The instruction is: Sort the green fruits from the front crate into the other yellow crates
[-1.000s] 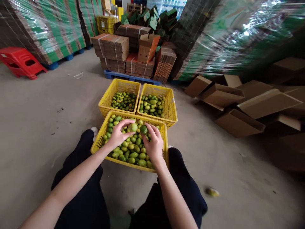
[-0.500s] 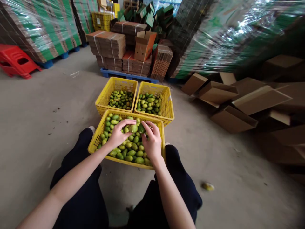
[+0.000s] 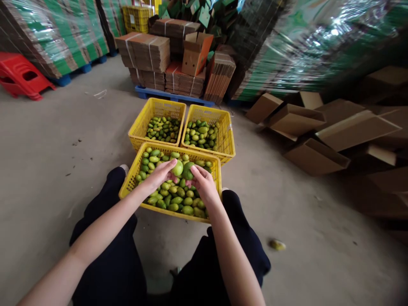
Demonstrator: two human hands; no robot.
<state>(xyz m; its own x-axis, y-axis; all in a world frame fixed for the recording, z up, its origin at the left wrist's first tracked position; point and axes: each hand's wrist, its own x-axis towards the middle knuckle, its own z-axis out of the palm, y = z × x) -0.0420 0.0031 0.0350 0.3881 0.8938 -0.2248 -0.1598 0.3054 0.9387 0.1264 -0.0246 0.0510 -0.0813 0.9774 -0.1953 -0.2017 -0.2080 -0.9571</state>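
My left hand (image 3: 162,175) is closed round a light green lemon (image 3: 177,168), with the thumb on top. Beside it, my right hand (image 3: 202,182) grips a darker green lemon (image 3: 188,170). The two fruits are held side by side, nearly touching, above the front yellow crate (image 3: 172,215). That crate holds many green and yellowish lemons (image 3: 188,210), and part of them is hidden under my hands. Behind it stand a back left yellow crate (image 3: 137,135) and a back right yellow crate (image 3: 227,138), both partly filled with similar fruit.
Bundled flat cardboard (image 3: 145,53) is stacked on a blue pallet (image 3: 172,95) beyond the crates. Open cardboard boxes (image 3: 318,157) lie heaped at right. A red stool (image 3: 24,76) stands at far left. One yellowish fruit (image 3: 277,244) lies on the floor near my right leg.
Both hands have turned from reaching over the fruit with fingers downward to holding the two lemons up, thumbs on top. The view has tilted slightly downward.
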